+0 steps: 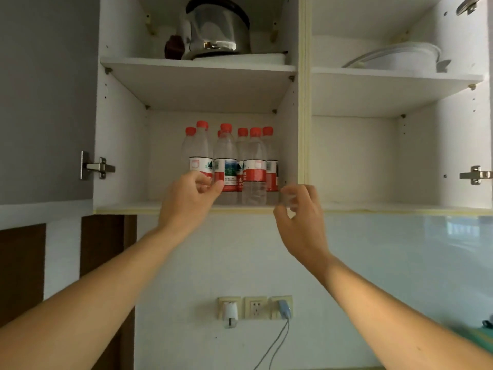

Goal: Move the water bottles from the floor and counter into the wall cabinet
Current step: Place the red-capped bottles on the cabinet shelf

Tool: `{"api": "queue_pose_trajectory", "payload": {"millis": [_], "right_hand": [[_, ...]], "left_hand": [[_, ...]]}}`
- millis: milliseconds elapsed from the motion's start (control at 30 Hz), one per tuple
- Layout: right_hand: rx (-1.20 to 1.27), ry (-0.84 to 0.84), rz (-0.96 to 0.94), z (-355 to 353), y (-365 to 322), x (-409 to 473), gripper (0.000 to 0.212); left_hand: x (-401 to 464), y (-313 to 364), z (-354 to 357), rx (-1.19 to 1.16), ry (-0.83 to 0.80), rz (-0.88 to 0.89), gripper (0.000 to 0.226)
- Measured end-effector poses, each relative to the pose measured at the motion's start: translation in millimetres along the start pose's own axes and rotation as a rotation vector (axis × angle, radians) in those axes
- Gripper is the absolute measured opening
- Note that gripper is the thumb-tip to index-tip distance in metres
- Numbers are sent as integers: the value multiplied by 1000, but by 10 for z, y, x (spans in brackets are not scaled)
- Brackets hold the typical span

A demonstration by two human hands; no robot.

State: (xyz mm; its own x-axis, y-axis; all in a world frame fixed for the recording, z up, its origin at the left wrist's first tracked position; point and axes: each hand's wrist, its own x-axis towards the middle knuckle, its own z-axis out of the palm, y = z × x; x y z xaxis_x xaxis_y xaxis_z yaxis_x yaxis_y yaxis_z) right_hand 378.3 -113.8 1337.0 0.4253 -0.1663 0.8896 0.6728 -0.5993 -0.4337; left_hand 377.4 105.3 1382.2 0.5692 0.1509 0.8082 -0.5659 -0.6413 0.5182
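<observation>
Your bottles [230,161] stand upright in a tight cluster on the bottom shelf of the left bay of the cabinet [121,145], toward the back and right of centre. Seven red caps show, in two rough rows. Each bottle is clear plastic with a red screw cap and a wrap label, white above and red below. One front label shows a green mountain scene with small print under it; another shows a white Chinese character that looks like "山". The rest of the writing is too small and blurred to read, so no brand can be told for sure.

Your left hand [186,198] is raised in front of the leftmost front bottle, fingers curled loosely with thumb and forefinger close together near its label. Whether they actually touch the bottle cannot be told. Your right hand [298,217] is at the shelf's front edge, just right of the cluster, fingers curled inward and partly apart. It is blurred, and it grips nothing that can be made out.

On the shelf above sits a steel kettle [216,30]. The right bay's upper shelf holds a white bowl [405,58]. Below, three sockets [255,307] line the wall.
</observation>
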Motion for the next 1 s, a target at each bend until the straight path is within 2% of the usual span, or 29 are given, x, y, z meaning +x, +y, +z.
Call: {"api": "queue_pose_trajectory", "payload": {"millis": [167,400,567,767,900,1000], "right_hand": [[17,-9,50,-434,42,-506,21],[-133,-11,131,-1174,123,-1298,21],[-185,-46,338,-1504,218,-2237,13],[-255,-140,599,-1810,329,-3913,13],[-291,-192,901,-2121,530,-4934,42],[-343,-224,1111,-2279,738,-5634,47]], "left_hand": [[-637,377,166,-120,-133,27,28],[-1548,447,505,-359,-366,-92,29],[-2683,211,918,-544,-557,-337,39],[-4364,-141,1228,-491,-742,-478,55],[-5285,-207,1285,-390,-964,-469,58],[-5869,-289,1353,-366,-1079,-505,60]]}}
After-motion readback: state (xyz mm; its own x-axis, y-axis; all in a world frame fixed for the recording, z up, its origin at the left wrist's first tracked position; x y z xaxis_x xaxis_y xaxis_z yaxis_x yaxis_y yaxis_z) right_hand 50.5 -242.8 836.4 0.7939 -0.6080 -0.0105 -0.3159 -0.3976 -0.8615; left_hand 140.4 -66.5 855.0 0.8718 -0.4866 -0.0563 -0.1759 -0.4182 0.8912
